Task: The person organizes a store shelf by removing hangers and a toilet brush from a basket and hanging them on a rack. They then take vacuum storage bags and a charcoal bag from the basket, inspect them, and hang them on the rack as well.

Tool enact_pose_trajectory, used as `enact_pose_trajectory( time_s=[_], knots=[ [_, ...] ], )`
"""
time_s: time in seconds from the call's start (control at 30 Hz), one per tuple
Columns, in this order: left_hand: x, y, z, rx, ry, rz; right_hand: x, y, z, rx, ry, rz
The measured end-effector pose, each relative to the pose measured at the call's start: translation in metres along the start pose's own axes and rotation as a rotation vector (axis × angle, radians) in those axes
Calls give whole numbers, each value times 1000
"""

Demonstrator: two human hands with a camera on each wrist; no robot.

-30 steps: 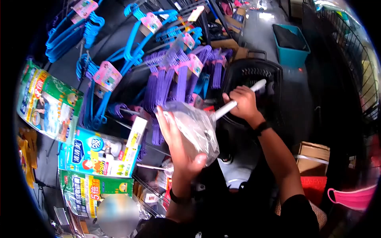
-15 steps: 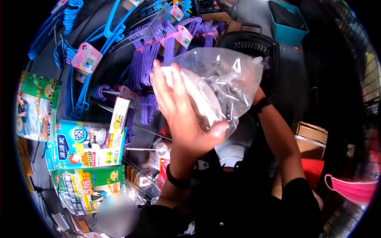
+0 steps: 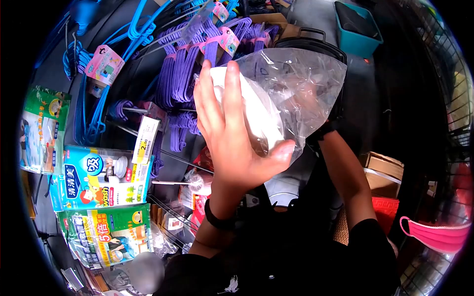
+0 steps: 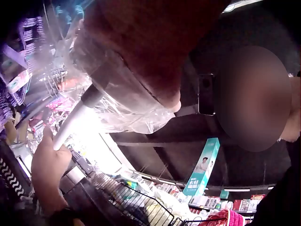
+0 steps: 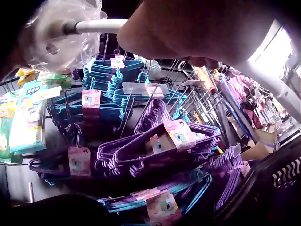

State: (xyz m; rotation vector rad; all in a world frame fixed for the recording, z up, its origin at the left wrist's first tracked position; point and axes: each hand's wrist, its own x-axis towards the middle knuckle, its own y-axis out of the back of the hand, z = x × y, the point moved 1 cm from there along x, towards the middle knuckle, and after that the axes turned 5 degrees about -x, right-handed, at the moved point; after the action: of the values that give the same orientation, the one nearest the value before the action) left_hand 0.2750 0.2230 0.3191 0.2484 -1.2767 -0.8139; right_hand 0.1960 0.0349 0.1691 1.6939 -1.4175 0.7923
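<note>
A white, rounded head inside a clear plastic bag is held up in front of the body in the head view. My left hand lies against its near side, fingers long and straight, thumb spread along the lower edge. Behind the bag, my right hand is mostly hidden in that view. The left wrist view shows my right hand curled round the white handle, which runs from a grey collar. In the right wrist view the handle meets the bagged head.
Purple hangers and blue hangers hang at upper left, above packets. A black basket and teal bin stand at upper right. Cardboard boxes, a pink mask and wire racking line the right side.
The bagged head has moved up and turned, so its bag now covers the handle and right hand in the head view. My left hand has risen with it.
</note>
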Motion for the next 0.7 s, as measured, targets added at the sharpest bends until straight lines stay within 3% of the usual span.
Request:
enact_pose_trajectory(
  time_s=[0.33, 0.47, 0.57, 0.7],
  knots=[
    [-17, -9, -26, -89, 75, 51, 9, 8, 9, -290, 94, -76],
    [-62, -2, -30, -552, 371, 25, 13, 24, 12, -516, 97, -191],
    [-103, 8, -43, -543, 499, -105, 20, 37, 10, -588, 180, -143],
    [-150, 7, -50, -754, 833, -55, 22, 38, 10, -562, 246, -22]
  ],
)
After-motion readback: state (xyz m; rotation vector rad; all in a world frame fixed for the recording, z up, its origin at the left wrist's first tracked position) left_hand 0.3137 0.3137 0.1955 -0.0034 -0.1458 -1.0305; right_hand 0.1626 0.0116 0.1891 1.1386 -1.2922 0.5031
